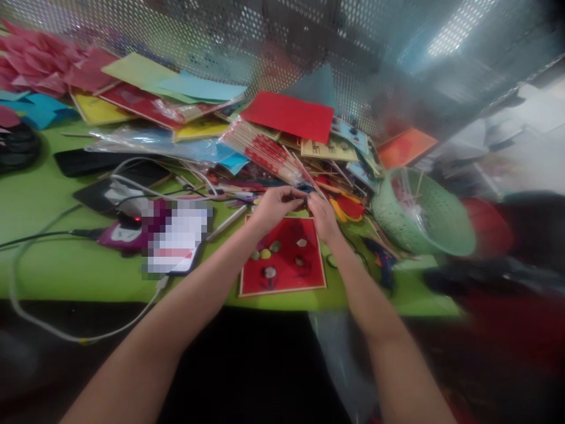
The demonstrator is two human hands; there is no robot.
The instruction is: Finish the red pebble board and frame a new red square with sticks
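My left hand (276, 206) and my right hand (323, 217) meet above the far edge of a red square board (282, 262) that carries several small painted pebbles (265, 254). Both hands have their fingers pinched together around something small and dark between them that I cannot make out. A bundle of thin wooden sticks (269, 154) lies just beyond the fingertips, pointing toward them. The board rests on the green table (57, 259) close to its near edge.
Coloured paper sheets, among them a red sheet (289, 115), pile up at the back against a perforated metal wall. A green basket (421, 213) lies tipped at the right. Phones, cables (39, 235) and a pixelated item (176, 235) are at the left. A glue gun (384, 259) is near my right forearm.
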